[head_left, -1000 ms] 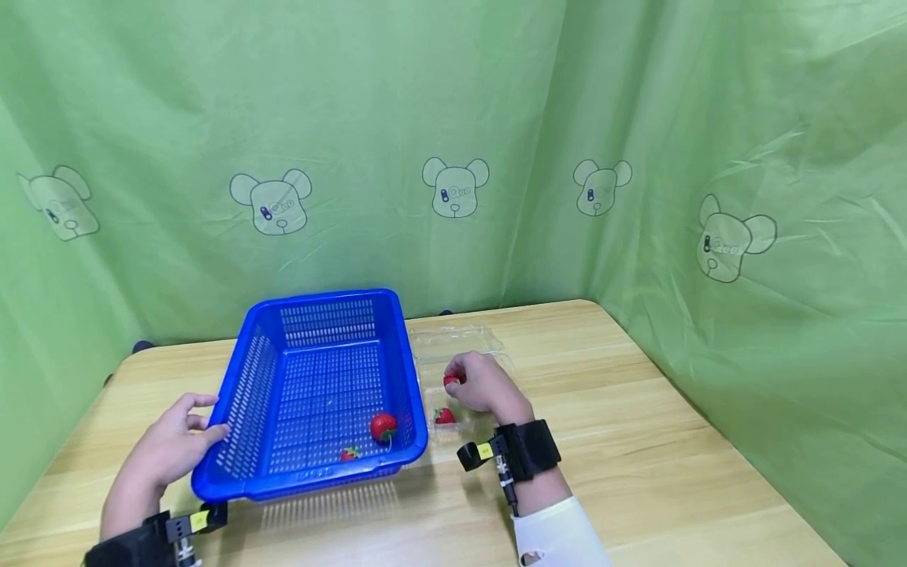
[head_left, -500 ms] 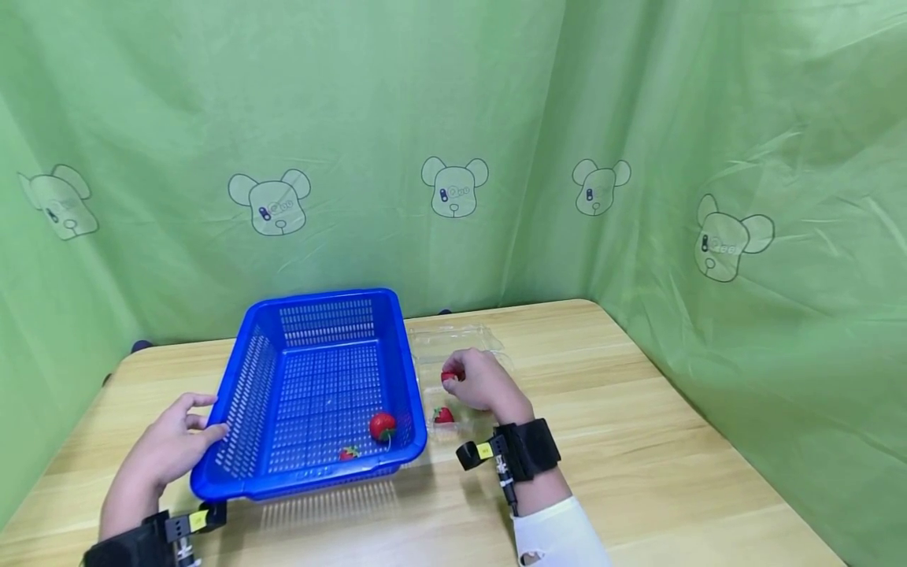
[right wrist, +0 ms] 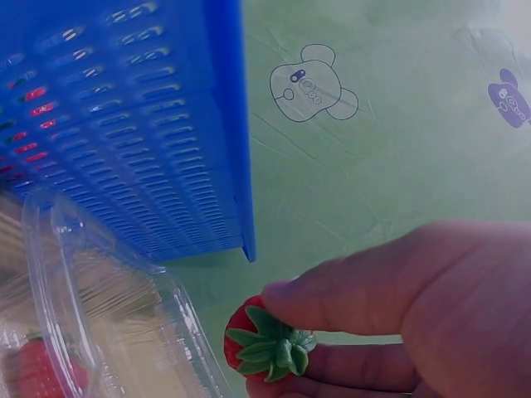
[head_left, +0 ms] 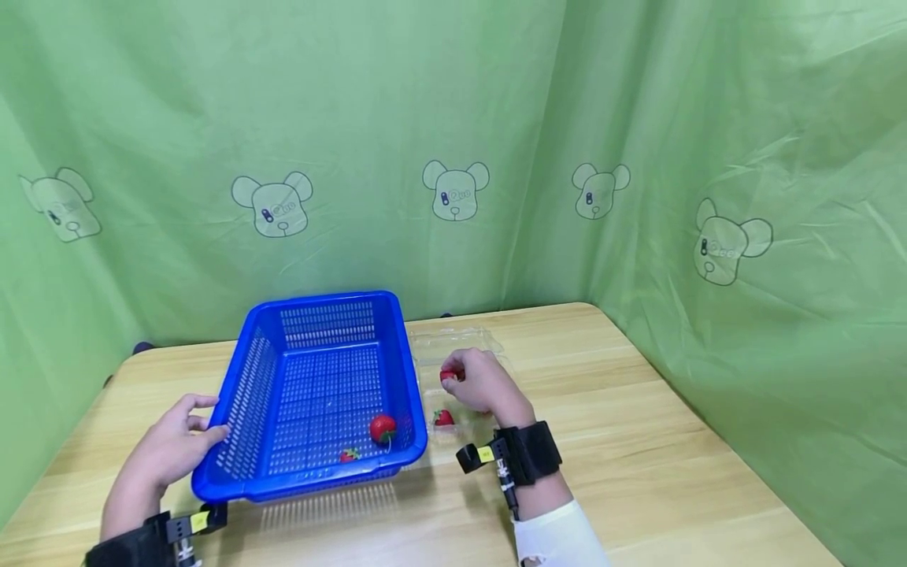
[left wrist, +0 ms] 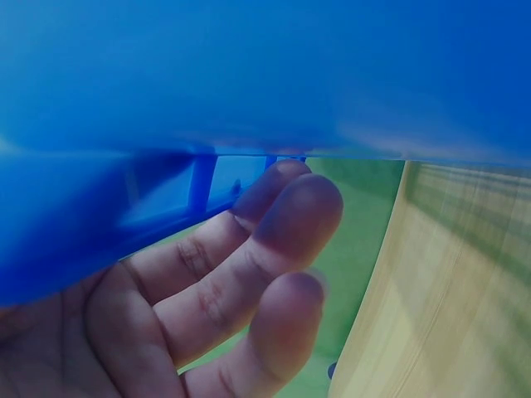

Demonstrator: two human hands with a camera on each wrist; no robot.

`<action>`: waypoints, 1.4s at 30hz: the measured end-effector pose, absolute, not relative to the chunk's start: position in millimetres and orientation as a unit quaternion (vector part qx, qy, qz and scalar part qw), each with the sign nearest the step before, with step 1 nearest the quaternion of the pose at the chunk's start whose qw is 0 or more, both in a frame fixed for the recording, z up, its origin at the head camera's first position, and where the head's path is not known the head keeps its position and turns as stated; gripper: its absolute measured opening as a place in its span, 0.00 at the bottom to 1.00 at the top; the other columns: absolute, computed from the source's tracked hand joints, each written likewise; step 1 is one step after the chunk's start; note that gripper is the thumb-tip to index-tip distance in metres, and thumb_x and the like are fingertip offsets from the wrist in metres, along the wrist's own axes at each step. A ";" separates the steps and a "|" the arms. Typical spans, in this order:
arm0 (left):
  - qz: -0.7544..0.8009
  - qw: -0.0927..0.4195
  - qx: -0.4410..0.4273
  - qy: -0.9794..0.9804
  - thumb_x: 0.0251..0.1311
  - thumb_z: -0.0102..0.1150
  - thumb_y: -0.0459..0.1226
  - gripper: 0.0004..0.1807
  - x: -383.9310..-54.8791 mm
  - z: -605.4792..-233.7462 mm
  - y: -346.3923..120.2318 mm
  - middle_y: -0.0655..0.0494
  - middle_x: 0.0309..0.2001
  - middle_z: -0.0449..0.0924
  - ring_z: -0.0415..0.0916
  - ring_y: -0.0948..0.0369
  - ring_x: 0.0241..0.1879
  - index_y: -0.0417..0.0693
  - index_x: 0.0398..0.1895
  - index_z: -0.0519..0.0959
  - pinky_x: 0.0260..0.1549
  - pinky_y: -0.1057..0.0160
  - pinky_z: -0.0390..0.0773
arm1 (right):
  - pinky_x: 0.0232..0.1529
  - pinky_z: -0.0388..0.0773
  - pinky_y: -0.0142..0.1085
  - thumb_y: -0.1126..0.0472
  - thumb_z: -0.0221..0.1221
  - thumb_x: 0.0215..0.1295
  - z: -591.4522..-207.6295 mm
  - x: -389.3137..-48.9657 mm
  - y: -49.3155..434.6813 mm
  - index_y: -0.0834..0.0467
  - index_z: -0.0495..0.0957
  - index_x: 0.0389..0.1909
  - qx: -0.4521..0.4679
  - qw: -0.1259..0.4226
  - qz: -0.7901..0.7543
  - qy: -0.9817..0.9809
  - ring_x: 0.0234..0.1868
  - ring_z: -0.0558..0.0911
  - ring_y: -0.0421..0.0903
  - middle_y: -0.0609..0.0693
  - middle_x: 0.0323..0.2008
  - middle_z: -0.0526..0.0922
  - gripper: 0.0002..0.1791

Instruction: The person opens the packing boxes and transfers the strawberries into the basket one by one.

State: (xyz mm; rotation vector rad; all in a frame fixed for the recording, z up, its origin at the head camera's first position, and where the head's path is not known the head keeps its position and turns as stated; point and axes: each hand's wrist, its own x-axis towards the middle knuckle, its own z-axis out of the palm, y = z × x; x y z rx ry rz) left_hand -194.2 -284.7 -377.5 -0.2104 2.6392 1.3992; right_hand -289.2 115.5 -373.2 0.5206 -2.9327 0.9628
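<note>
Sleeve: white [head_left: 560, 535], near right, below the right strap.
Straps: black, one per wrist, left [head_left: 131, 547] and right [head_left: 527, 454], each with a small camera.
Left hand: [head_left: 170, 445] near left; I see it gripping the basket's left rim, thumb over the edge, fingertips bent underneath in my left wrist feed.
Basket: blue plastic [head_left: 319, 479], slotted walls, left of the clear box.
Strawberries in basket: two, near end; a big one [head_left: 383, 428] at right, a small one [head_left: 349, 455] left of it, partly hidden by the near wall.
Loose strawberry: [head_left: 443, 418] in the near part of the clear box.
Right hand: [head_left: 485, 382] pinching a strawberry [right wrist: 267, 342], thumb against fingers, leaves toward my wrist camera.
Held strawberry: above the clear box, right of the basket.
Clear box: see-through plastic [head_left: 453, 342], lid open on the far side.
Table: pale wood [head_left: 638, 441], under everything.
Curtain: green [head_left: 453, 79], far, printed bear heads [head_left: 457, 193].
</note>
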 end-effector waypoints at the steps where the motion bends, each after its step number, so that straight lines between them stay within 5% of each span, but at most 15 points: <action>1: 0.467 0.074 -0.070 0.879 0.70 0.50 0.35 0.32 -194.5 -378.0 -284.9 0.26 0.50 0.70 0.80 0.52 0.37 0.28 0.69 0.51 0.37 0.50 0.82 | 0.28 0.75 0.35 0.63 0.63 0.62 -373.0 -289.0 115.3 0.57 0.82 0.36 0.166 0.007 0.307 -0.937 0.29 0.77 0.43 0.46 0.31 0.81 0.03; 42: 0.471 0.076 -0.070 0.876 0.69 0.51 0.36 0.32 -195.9 -380.8 -288.1 0.28 0.50 0.71 0.80 0.53 0.37 0.29 0.69 0.51 0.37 0.51 0.81 | 0.32 0.76 0.35 0.62 0.65 0.61 -363.0 -279.3 105.8 0.55 0.82 0.35 0.204 0.064 0.314 -0.925 0.30 0.76 0.41 0.43 0.28 0.80 0.03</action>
